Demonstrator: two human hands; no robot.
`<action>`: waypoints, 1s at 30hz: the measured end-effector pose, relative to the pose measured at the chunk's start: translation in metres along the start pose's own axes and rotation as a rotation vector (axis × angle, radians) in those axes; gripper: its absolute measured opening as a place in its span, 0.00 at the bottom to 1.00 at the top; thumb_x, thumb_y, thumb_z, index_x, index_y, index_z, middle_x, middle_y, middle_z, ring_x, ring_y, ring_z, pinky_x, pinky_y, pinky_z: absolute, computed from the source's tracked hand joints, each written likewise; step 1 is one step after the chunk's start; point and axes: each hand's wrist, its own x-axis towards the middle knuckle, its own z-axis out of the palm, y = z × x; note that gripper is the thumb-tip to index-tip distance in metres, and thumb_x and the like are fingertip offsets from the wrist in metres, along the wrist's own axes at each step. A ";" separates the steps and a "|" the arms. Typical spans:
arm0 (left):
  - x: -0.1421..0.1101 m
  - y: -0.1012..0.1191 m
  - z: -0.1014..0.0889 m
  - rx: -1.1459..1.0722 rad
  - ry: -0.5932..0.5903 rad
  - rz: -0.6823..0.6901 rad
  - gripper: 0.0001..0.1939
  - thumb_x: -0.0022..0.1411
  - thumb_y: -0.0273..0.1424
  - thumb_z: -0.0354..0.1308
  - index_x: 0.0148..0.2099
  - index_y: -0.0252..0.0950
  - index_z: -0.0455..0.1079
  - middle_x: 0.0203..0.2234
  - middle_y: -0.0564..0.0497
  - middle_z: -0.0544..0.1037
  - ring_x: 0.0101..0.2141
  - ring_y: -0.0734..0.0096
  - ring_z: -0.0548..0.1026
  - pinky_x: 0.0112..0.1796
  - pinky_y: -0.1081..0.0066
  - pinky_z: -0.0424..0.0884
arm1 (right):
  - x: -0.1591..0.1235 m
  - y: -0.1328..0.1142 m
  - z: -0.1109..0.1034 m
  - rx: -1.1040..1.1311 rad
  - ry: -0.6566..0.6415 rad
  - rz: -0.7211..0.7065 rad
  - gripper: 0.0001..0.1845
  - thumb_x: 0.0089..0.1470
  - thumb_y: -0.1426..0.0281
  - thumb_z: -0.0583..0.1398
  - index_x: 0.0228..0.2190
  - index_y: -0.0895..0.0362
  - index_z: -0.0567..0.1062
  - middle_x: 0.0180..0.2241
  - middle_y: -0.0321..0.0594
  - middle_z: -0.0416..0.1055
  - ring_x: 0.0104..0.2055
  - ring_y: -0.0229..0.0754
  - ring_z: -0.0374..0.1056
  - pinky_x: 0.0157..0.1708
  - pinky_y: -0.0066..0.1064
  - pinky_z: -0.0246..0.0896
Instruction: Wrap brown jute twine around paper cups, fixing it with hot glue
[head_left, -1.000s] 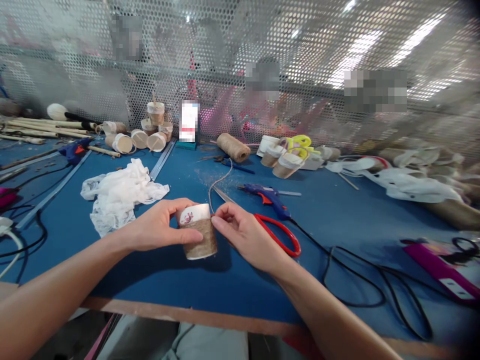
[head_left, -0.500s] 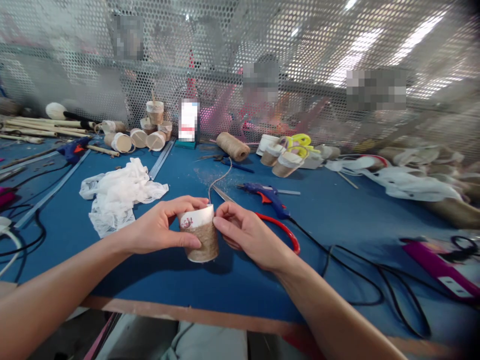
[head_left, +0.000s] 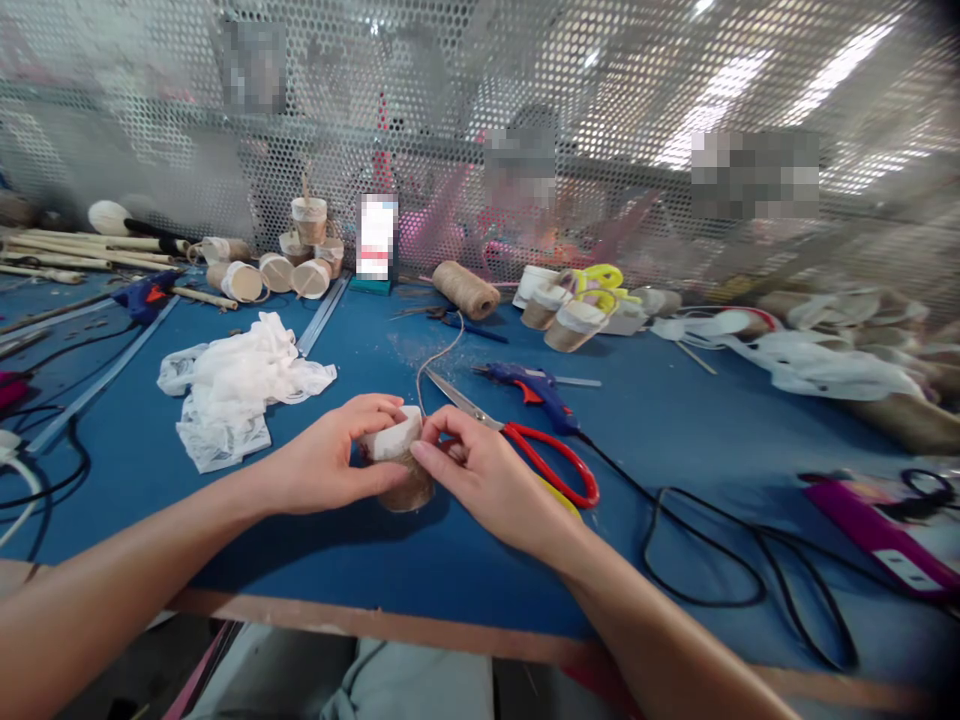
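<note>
A white cup (head_left: 414,487) wrapped in brown twine on its lower part is tilted in my left hand (head_left: 349,450), which is closed round its side and rim. My right hand (head_left: 476,465) is at the cup's right side, thumb and fingers pinched near the upper edge of the wrapping. From there the twine (head_left: 421,372) runs back to a twine spool (head_left: 465,291). Scissors (head_left: 547,455) with red handles lie open just beyond my right hand. Behind them is a blue glue gun (head_left: 529,392). What my right fingertips pinch is mostly hidden, but the twine leads to them.
White lace (head_left: 251,385) lies crumpled on the left. Several finished twine cups (head_left: 309,275) stand stacked at the back, near a phone on a stand (head_left: 375,240). More cups (head_left: 574,325) sit right of the spool. A black cable (head_left: 705,600) loops towards a purple power strip (head_left: 885,540).
My left hand has tipped and turned the cup, lowering it slightly. My right hand has shifted a little left along the cup's side, showing more of the scissors.
</note>
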 end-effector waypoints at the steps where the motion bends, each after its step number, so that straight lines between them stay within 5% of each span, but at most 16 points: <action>1: 0.000 0.001 0.001 -0.007 0.011 0.000 0.13 0.53 0.32 0.56 0.41 0.32 0.67 0.46 0.41 0.70 0.55 0.58 0.60 0.53 0.60 0.58 | 0.000 -0.001 0.000 -0.011 0.003 0.000 0.10 0.54 0.63 0.53 0.26 0.55 0.61 0.19 0.28 0.57 0.20 0.31 0.51 0.19 0.25 0.47; 15: 0.000 -0.008 0.010 -0.078 0.120 0.113 0.07 0.56 0.27 0.54 0.39 0.35 0.67 0.46 0.43 0.67 0.56 0.60 0.58 0.55 0.58 0.56 | 0.000 0.001 -0.006 -0.042 0.068 -0.076 0.09 0.54 0.64 0.53 0.26 0.55 0.61 0.21 0.29 0.59 0.19 0.30 0.51 0.19 0.25 0.48; 30: 0.000 -0.002 0.006 -0.037 0.061 -0.072 0.09 0.53 0.31 0.55 0.37 0.33 0.68 0.45 0.42 0.71 0.55 0.58 0.60 0.53 0.61 0.57 | 0.001 -0.002 -0.001 -0.111 0.091 -0.081 0.08 0.53 0.68 0.54 0.24 0.56 0.62 0.21 0.30 0.61 0.19 0.29 0.50 0.19 0.23 0.47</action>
